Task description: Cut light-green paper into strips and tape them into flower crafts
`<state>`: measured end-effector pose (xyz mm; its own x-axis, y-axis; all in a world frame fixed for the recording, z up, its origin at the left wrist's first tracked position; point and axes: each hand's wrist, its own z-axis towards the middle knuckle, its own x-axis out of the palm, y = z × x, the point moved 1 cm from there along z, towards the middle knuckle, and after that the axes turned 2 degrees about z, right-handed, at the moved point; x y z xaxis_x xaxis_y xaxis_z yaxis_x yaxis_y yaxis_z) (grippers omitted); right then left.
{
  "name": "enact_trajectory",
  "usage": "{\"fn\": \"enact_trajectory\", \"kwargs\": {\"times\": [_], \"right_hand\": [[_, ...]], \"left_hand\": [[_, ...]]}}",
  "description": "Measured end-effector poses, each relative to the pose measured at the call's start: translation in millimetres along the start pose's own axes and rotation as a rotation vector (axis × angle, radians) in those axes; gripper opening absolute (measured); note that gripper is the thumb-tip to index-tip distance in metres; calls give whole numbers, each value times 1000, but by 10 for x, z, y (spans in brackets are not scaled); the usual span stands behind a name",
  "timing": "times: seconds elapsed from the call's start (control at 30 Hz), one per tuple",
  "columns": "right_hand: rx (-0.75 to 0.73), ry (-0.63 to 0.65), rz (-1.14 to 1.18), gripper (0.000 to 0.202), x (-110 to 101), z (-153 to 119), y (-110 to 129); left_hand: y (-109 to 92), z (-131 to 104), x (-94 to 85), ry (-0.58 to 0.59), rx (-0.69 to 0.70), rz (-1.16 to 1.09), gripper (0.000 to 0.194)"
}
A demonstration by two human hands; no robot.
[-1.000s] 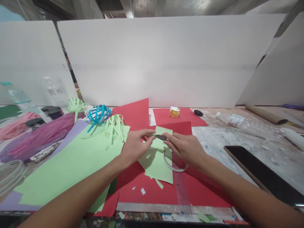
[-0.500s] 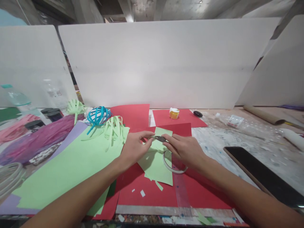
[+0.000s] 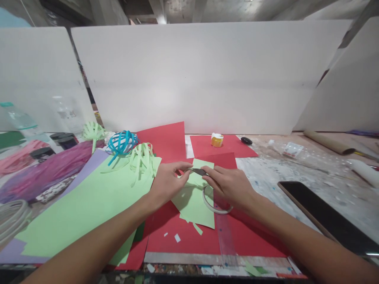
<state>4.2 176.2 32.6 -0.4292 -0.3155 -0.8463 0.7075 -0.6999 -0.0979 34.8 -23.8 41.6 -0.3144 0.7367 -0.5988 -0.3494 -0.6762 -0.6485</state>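
Observation:
Near the middle, my left hand pinches something small and thin, too small to name. My right hand is closed on a dark, pointed tool, perhaps scissors, whose tip meets the left fingertips. Below the hands a light green paper piece lies on red paper. A white tape ring rests partly over it, beside a clear ruler. To the left of my left hand is a bunch of green paper strips on a large green sheet.
A blue strip ball, a purple plastic bag and bottles stand at left. At the back are a yellow jar and its black lid. A phone and a clear bottle lie at right.
The dark tool's blades look closer together at the left fingertips. The red sheet at the back left stands slightly higher. Both hands hold nearly the same place.

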Motion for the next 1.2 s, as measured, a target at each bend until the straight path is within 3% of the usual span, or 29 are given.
{"fn": "enact_trajectory", "kwargs": {"times": [0.57,0.87,1.2], "right_hand": [[-13,-5,3,38,10,-8,1],[-8,13,28,35,-24,-6,13],[5,54,41,32,-10,-6,21]], "left_hand": [[8,2,0,18,-29,-41,17],[21,2,34,57,-151,-218,17],[-2,11,46,66,-196,-242,17]]}}
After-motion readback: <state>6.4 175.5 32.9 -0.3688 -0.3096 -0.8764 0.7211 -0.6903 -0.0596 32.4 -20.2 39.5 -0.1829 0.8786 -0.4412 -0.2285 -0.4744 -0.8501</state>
